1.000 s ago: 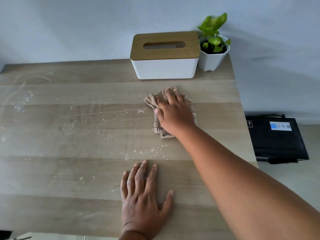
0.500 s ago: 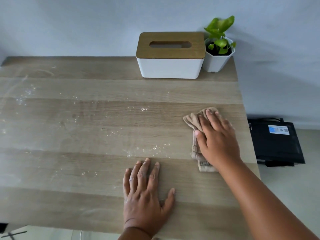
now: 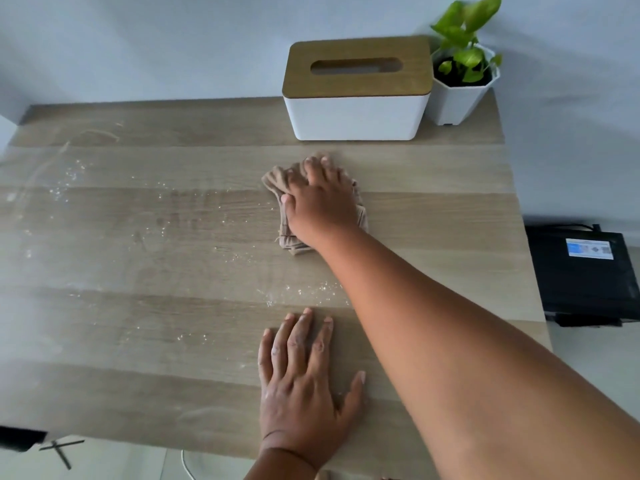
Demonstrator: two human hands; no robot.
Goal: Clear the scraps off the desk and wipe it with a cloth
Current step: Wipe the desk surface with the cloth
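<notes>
Right hand [image 3: 320, 206] swept cloth [image 3: 277, 183] back left, pressing flat, cloth lengthwise near-to-far, left hand [image 3: 304, 386] flat

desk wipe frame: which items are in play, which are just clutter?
In play: cloth under right hand; left hand flat on desk; white crumbs.
Clutter: tissue box; potted plant; black device beside the desk.

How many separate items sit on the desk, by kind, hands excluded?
Folded beige cloth: 1
White tissue box with wooden lid: 1
Green plant in white pot: 1
Total: 3
</notes>
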